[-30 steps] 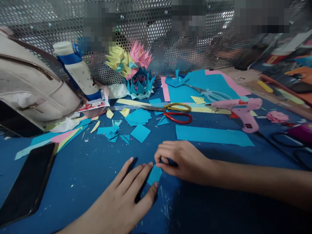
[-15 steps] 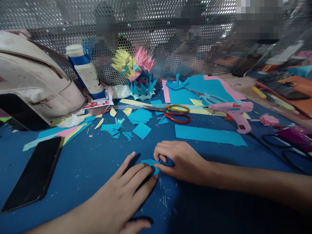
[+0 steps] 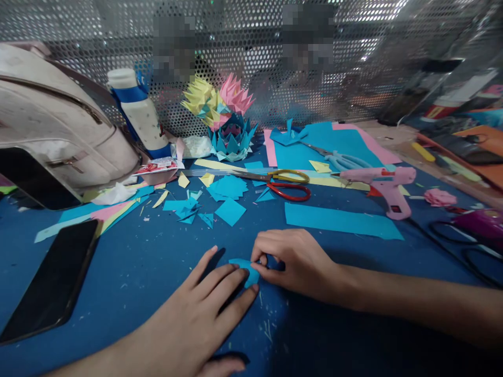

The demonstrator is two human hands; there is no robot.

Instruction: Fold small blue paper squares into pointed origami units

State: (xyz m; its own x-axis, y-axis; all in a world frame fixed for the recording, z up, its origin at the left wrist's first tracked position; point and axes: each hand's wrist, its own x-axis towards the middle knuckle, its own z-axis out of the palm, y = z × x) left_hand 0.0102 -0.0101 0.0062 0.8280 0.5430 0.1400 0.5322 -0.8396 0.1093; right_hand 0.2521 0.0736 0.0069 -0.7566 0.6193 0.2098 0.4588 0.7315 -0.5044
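Note:
A small piece of blue paper lies on the dark blue table, partly hidden under fingers. My left hand is spread flat, its fingertips pressing the paper's left and lower edges. On the other side my right hand pinches the paper's right corner between thumb and forefinger. Just beyond the hands lie a blue paper square, a stack of blue squares and several folded blue pieces. A long blue paper strip lies past my right hand.
Scissors and a pink glue gun lie farther back, its cord trailing right. Folded paper flowers stand by the perforated metal panel. At left are a phone, a bottle and a pale backpack.
My right thumb and forefinger have closed more tightly on the paper's right corner. My left hand stays almost in place, and the view has shifted slightly.

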